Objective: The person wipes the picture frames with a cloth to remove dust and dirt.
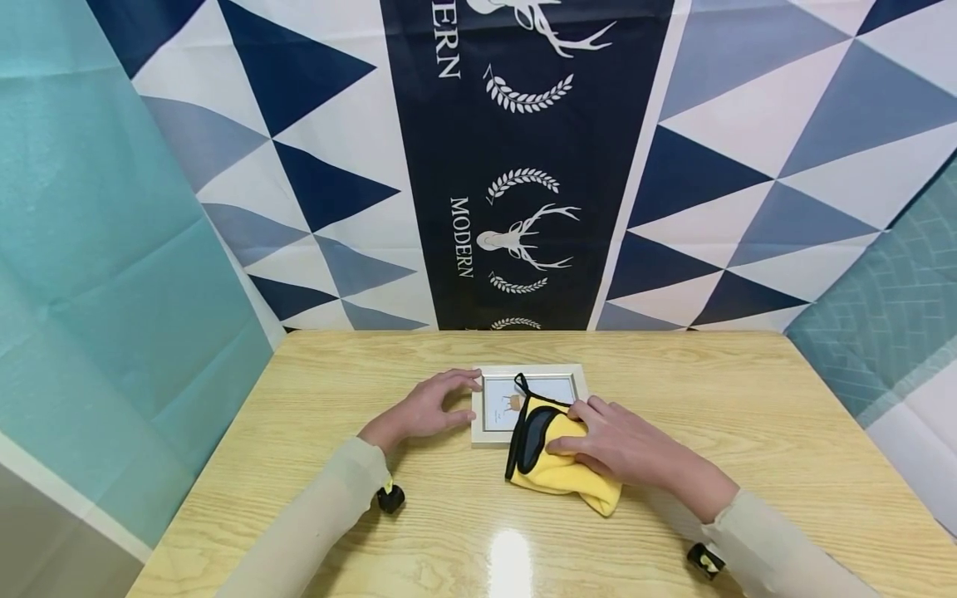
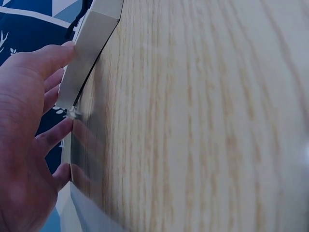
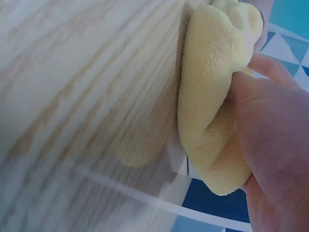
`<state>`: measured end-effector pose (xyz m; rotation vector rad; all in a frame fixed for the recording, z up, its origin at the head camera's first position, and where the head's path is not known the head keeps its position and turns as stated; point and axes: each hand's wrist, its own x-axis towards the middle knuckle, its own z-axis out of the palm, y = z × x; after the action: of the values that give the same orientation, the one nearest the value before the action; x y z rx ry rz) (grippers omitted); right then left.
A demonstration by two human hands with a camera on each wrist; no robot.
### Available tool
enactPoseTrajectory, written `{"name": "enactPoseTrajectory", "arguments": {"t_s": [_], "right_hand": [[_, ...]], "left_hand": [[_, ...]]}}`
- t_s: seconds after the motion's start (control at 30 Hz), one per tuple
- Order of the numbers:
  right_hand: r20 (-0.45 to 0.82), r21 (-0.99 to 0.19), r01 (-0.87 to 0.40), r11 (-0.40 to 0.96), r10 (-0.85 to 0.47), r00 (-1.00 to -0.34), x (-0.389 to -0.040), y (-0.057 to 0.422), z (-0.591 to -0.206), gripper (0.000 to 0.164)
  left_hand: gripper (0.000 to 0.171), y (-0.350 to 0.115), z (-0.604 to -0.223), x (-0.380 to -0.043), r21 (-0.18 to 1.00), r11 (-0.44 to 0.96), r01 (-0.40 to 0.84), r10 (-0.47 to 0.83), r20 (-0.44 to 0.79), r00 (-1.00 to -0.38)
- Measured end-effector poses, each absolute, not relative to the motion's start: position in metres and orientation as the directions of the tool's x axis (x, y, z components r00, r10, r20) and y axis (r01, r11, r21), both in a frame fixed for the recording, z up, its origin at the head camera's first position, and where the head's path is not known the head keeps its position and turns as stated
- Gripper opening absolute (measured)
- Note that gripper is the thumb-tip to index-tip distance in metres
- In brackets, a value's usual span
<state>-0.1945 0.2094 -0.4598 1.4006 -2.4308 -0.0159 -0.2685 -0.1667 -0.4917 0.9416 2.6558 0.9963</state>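
Note:
A picture frame (image 1: pixel 476 435) with a pale border lies on the table, a small deer picture behind its pane. Along its left side, my left hand (image 1: pixel 429 405) has its fingers and thumb spread, fingertips right at the border. The left wrist view shows this hand (image 2: pixel 21 130) beside the frame's pale side wall (image 2: pixel 89 48). My right hand (image 1: pixel 616 440) grips a bunched yellow cloth (image 1: pixel 557 473) with black trim, a dark patch and a hanging loop. The cloth covers the frame's lower right part. Its fluffy folds (image 3: pixel 212 63) bulge beside my right hand (image 3: pixel 275 140) in the right wrist view.
The wood-grain table (image 1: pixel 299 465) reaches back to a patterned wall hanging (image 1: pixel 523 166) with deer heads and triangles. Teal sheeting (image 1: pixel 112 249) hangs at the left. Small black devices hang below both wrists, one of them a wrist camera (image 1: pixel 390 498) at the left sleeve.

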Motion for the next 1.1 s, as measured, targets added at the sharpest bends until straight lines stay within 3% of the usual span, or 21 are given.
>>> {"name": "enactPoseTrajectory", "arguments": {"t_s": [0.23,0.5,1.1], "right_hand": [[0.261,0.173,-0.823,0.541,-0.831,-0.491,-0.194,0.208,-0.463,0.034],[0.268,0.191,-0.820,0.540,-0.832,-0.486,-0.194,0.203,-0.465,0.034],[0.252,0.212,-0.824,0.526,-0.844,-0.473,-0.193,0.186,-0.461,0.036]], "left_hand": [[0.050,-0.169,-0.499,-0.273,0.611,0.574,0.546,0.619,0.113,-0.777],[0.052,-0.164,-0.481,-0.262,0.641,0.618,0.455,0.584,0.013,-0.812],[0.050,-0.168,-0.497,-0.272,0.627,0.570,0.530,0.611,0.108,-0.784]]}}
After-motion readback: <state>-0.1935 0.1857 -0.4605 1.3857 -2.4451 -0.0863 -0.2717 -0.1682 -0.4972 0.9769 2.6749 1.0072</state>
